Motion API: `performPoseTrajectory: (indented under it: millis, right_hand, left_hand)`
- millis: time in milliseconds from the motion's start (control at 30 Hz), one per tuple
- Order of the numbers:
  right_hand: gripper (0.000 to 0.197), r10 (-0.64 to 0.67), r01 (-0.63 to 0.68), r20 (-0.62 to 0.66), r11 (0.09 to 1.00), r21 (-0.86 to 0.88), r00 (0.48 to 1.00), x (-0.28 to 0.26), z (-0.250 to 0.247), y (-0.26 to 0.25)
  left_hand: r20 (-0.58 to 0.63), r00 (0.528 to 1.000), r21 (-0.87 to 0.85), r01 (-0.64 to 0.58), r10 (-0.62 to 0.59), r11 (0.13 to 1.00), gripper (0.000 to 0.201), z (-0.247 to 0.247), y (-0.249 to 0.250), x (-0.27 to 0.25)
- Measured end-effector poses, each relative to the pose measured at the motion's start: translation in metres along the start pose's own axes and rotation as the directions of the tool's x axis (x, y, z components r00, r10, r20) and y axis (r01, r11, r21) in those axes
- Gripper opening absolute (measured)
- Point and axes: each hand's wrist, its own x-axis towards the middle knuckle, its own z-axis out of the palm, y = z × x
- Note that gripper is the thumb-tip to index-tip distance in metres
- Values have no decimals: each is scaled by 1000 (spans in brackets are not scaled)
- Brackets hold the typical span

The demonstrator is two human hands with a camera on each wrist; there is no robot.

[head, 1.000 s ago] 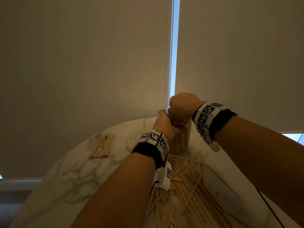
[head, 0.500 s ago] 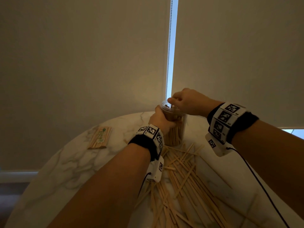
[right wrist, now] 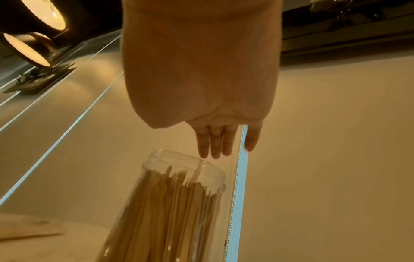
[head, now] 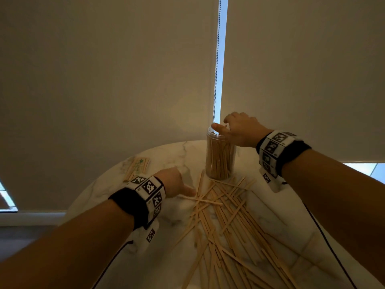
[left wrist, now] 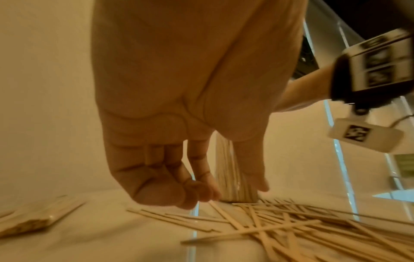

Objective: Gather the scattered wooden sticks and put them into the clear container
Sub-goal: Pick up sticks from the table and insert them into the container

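Wooden sticks (head: 225,217) lie scattered in a loose criss-crossed heap on a round marble-patterned table (head: 100,197), fanning from the table's near edge up to the base of a clear container (head: 220,155). That container, a tall lidless plastic jar, stands upright toward the far side of the table and is already packed with upright sticks that reach nearly to its threaded rim. The person's right hand (head: 239,129) hovers at the jar's mouth with its fingers (right wrist: 216,143) straight, close together and holding nothing, the thumb stretched across the rim; whether it touches the rim cannot be told. The left hand (head: 174,181) is low over the table just left of the heap, its fingers (left wrist: 170,193) loosely curled with the thumb held apart, gripping nothing, the fingertips just above the nearest sticks. Both wrists wear black bands carrying white blocks printed with black square markers. A flat wrapped bundle of sticks (head: 136,168) rests on the table's far left side, well apart from the heap. Pale roller blinds (head: 104,80) hang behind the table, with a bead chain (head: 216,65) running down the bright gap between them
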Motion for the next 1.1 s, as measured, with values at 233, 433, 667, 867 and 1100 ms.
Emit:
performPoseTrajectory:
  millis: [233, 433, 667, 867, 1100]
  right_hand:
    - [68, -81, 61, 178, 991, 117, 981, -1, 9, -13]
    - [44, 182, -170, -64, 972, 163, 981, -64, -8, 1]
    - [86, 273, -235, 652, 961, -148, 707, -165, 4, -32]
    - [72, 157, -144, 610, 987, -71, 776, -174, 28, -62]
    - [52, 159, -160, 639, 985, -57, 752, -185, 12, -69]
  left_hand:
    - [158, 984, 110, -101, 83, 989, 76, 33, 23, -23]
    - [95, 987, 19, -131, 129, 991, 69, 46, 24, -26]
    - [93, 983, 102, -170, 161, 980, 74, 64, 35, -56]
    - [-32, 985, 152, -162, 169, 975, 46, 58, 35, -69]
    - [18, 998, 212, -56, 53, 976, 63, 56, 28, -96]
